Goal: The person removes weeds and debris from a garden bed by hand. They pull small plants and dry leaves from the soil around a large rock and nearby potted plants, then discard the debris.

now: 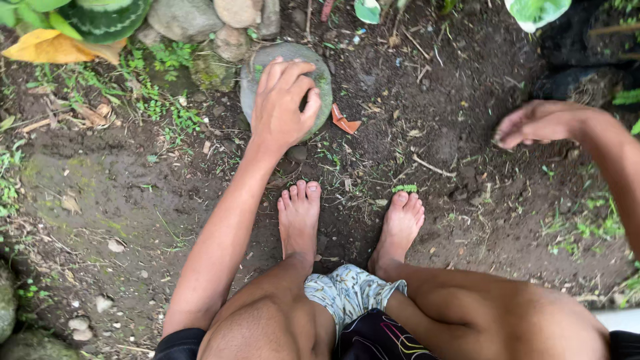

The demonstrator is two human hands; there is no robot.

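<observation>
I squat barefoot on dark, damp soil. My left hand (283,107) lies flat on a round grey stone (322,80) with mossy patches, fingers spread over its top. My right hand (533,123) hovers above the soil at the right, fingers loosely curled together, with nothing visible in them. My two bare feet (300,213) stand just below the stone.
More rocks (183,19) line the top edge beside a green striped pot (107,17) and a yellow leaf (57,47). An orange shard (345,122) lies right of the stone. Small weeds, twigs and pebbles dot the soil. A dark mound (580,60) sits at the top right.
</observation>
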